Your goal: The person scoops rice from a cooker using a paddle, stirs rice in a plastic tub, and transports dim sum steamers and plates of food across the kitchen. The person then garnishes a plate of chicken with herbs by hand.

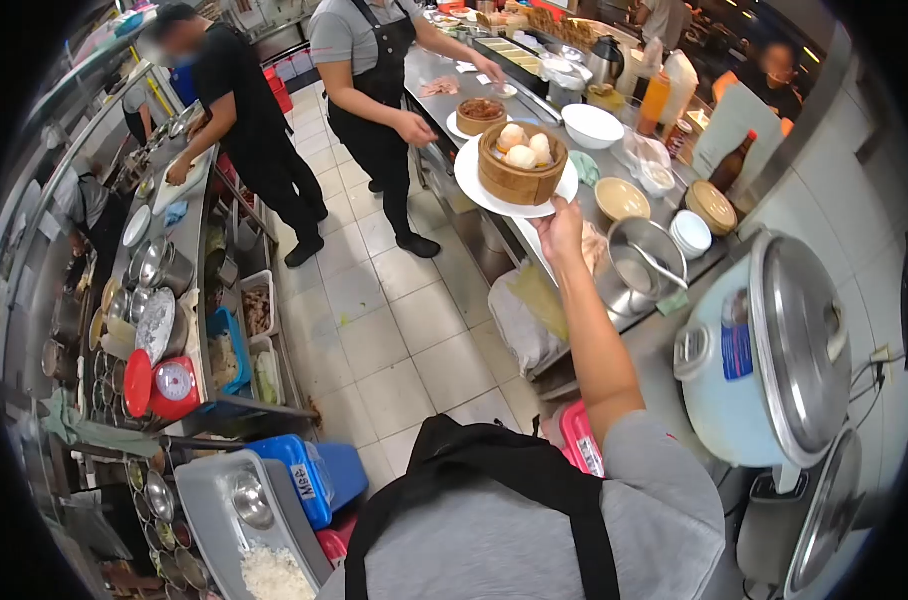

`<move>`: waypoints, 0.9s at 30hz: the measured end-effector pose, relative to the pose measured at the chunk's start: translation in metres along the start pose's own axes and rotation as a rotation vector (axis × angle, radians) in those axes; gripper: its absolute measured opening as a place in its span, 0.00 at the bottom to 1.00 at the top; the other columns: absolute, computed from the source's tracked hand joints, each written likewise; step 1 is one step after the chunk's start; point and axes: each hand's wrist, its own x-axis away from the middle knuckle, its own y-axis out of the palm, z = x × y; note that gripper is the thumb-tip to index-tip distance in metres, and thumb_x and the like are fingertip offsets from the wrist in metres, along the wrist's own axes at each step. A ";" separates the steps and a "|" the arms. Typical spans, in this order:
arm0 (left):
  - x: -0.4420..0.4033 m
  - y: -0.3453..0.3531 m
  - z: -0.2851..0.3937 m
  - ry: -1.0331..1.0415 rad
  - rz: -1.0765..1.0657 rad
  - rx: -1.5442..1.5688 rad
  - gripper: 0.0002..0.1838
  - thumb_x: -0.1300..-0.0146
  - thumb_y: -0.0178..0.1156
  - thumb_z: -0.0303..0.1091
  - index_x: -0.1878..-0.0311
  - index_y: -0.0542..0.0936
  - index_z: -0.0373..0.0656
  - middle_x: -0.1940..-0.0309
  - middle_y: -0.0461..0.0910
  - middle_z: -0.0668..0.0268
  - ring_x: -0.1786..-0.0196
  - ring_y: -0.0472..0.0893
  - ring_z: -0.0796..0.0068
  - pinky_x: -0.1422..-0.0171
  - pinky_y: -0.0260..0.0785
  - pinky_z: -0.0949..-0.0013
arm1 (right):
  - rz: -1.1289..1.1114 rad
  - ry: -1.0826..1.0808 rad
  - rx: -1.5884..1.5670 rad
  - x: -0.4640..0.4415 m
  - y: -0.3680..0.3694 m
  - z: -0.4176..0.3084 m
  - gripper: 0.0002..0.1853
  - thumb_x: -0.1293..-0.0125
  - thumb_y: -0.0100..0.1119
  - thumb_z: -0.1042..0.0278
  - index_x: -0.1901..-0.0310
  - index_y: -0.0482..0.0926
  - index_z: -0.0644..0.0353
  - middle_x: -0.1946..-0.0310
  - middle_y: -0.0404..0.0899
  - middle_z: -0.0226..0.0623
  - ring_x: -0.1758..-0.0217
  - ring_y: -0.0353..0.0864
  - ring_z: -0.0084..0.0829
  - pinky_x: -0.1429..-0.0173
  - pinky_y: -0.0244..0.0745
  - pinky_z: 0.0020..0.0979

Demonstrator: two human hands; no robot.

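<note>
My right hand [561, 238] is stretched forward, gripping the near rim of a white plate [468, 176] over the counter's edge. On that plate stands a round bamboo steamer [519, 184] with several pale round buns [521, 157] inside. The thumb and fingers are closed at the rim, partly hidden below it. Just beyond is a smaller bamboo steamer [481, 113] with brown food on another white plate. My left hand is out of view.
A steel pot [647, 262] with a spoon and a large rice cooker [764, 350] stand at right. Two people in black aprons or dark clothes stand ahead, one at each counter. A grey tub [209, 500] with rice and a blue box [332, 478] are low at left.
</note>
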 end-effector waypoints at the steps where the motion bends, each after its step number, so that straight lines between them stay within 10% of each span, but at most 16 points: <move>1: -0.007 0.004 0.013 -0.001 0.003 0.010 0.20 0.44 0.52 0.41 0.58 0.72 0.31 0.71 0.77 0.56 0.73 0.78 0.63 0.70 0.67 0.65 | 0.031 0.007 -0.002 -0.014 0.001 0.013 0.18 0.40 0.36 0.76 0.47 0.59 0.64 0.52 0.69 0.45 0.53 0.75 0.41 0.53 0.77 0.42; 17: -0.268 -0.064 0.182 -0.206 -0.059 0.188 0.17 0.44 0.52 0.39 0.60 0.73 0.33 0.75 0.76 0.58 0.76 0.78 0.65 0.75 0.66 0.69 | 0.196 -0.006 0.034 -0.169 0.037 0.123 0.16 0.38 0.38 0.74 0.47 0.61 0.60 0.54 0.71 0.40 0.54 0.75 0.35 0.54 0.77 0.37; 27: -0.340 -0.009 0.360 0.069 -0.298 -0.215 0.12 0.46 0.55 0.35 0.64 0.73 0.36 0.77 0.73 0.66 0.76 0.75 0.75 0.78 0.57 0.75 | 0.213 0.048 -0.014 -0.269 0.069 0.123 0.20 0.34 0.41 0.57 0.47 0.63 0.62 0.52 0.69 0.42 0.53 0.74 0.36 0.50 0.72 0.42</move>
